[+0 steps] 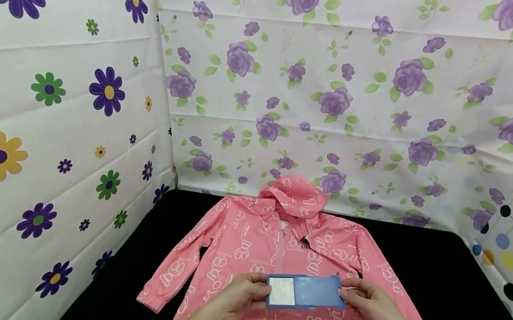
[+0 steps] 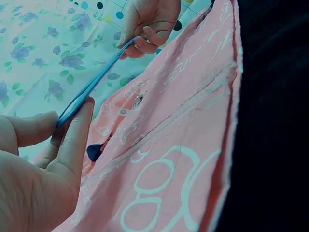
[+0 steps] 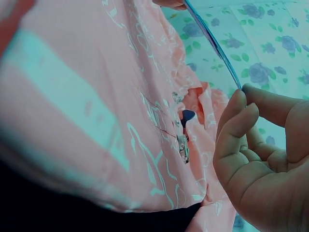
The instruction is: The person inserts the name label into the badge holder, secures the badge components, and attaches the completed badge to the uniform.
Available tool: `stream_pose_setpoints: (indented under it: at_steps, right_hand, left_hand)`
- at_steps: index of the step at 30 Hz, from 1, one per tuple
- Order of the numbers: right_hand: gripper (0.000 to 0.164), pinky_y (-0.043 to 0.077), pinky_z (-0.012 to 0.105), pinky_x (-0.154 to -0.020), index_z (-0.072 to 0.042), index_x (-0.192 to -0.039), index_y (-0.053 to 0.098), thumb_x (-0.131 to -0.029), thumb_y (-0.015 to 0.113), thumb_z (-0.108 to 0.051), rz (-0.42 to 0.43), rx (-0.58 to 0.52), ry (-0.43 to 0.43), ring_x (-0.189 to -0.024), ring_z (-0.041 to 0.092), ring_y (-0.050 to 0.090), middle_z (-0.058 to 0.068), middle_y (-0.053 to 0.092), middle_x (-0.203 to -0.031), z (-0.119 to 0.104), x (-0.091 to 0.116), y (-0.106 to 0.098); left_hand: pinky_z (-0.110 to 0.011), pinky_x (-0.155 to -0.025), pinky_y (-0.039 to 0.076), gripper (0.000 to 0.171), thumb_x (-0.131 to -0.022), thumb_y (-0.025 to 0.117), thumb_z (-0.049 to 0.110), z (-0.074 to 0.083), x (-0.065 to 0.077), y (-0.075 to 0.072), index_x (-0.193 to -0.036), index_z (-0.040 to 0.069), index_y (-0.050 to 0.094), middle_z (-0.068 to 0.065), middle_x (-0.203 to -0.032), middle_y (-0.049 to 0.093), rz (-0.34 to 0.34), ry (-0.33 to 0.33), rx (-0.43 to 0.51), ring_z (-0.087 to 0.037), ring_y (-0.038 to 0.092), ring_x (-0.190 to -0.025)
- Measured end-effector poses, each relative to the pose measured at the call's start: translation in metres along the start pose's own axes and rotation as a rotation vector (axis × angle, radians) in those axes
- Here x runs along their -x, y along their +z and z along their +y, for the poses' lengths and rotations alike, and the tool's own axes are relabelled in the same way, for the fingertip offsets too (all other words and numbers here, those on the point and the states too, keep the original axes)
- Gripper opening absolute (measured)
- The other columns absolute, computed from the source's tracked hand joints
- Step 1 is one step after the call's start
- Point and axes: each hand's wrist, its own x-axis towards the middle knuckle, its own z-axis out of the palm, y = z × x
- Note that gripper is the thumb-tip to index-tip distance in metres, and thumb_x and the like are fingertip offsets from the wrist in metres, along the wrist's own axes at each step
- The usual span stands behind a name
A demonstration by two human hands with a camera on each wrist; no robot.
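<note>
Left hand (image 1: 243,296) pinches the left end, right hand (image 1: 370,302) the right end, of a flat blue rectangular pouch (image 1: 319,292) showing a white printed card (image 1: 282,291); pouch is raised above a pink hooded fabric jacket with white line prints (image 1: 245,256); jacket lies spread, hood toward the flowered backdrop (image 1: 319,109), on a matte black tabletop (image 1: 421,258).

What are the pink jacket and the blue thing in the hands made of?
The pink jacket looks like thin, matte fabric, maybe polyester: it wrinkles softly and its cuff gathers. The blue thing is probably smooth, bendy plastic: thin and slightly curved in the wrist views.
</note>
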Motion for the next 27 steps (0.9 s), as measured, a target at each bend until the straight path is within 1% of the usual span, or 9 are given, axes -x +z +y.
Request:
stream_pose_setpoints:
  at_steps: [7,12,19,23,27]
  right_hand:
    - [0.047,0.060,0.033,-0.077,0.004,-0.135,0.061,-0.103,0.075,-0.027,-0.027,-0.002,-0.038,-0.092,0.022,0.067,0.008,0.071,-0.109,0.001,-0.001,0.001]
    - [0.043,0.062,0.032,-0.077,0.005,-0.133,0.062,-0.103,0.074,-0.023,-0.051,-0.011,-0.061,-0.089,0.020,0.068,0.007,0.071,-0.105,0.002,0.000,0.004]
    - [0.042,0.061,0.029,-0.075,0.006,-0.132,0.063,-0.103,0.075,-0.021,-0.037,-0.003,-0.050,-0.087,0.018,0.066,0.008,0.069,-0.106,0.003,-0.002,0.010]
    - [0.042,0.061,0.029,-0.075,0.007,-0.130,0.065,-0.102,0.076,-0.022,-0.026,0.008,-0.046,-0.087,0.018,0.066,0.007,0.069,-0.110,0.001,-0.002,0.012]
    - [0.042,0.062,0.030,-0.074,0.008,-0.127,0.065,-0.101,0.077,-0.022,-0.048,-0.006,-0.053,-0.087,0.019,0.067,0.009,0.069,-0.108,-0.001,-0.001,0.014]
  left_hand:
    - [-0.033,-0.082,0.066,0.029,-0.099,0.065,0.000,0.002,0.001,0.002,-0.126,-0.009,0.061,-0.013,-0.103,0.074,-0.017,0.009,-0.006,-0.018,0.074,-0.088]
    - [-0.032,-0.081,0.066,0.027,-0.098,0.064,-0.001,0.001,0.001,0.003,-0.124,-0.008,0.061,-0.010,-0.100,0.073,-0.046,0.018,-0.006,-0.017,0.073,-0.087]
    - [-0.029,-0.078,0.065,0.021,-0.097,0.063,-0.003,-0.002,-0.001,0.004,-0.118,-0.007,0.063,-0.009,-0.097,0.072,-0.073,0.020,0.012,-0.014,0.072,-0.084]
    - [-0.030,-0.080,0.066,0.021,-0.097,0.064,-0.004,-0.004,-0.001,0.006,-0.117,-0.007,0.064,-0.009,-0.098,0.074,-0.071,0.034,0.011,-0.015,0.073,-0.085]
    - [-0.032,-0.082,0.066,0.021,-0.096,0.066,-0.003,-0.005,-0.001,0.006,-0.117,-0.008,0.066,-0.010,-0.099,0.076,-0.070,0.036,0.006,-0.015,0.074,-0.086]
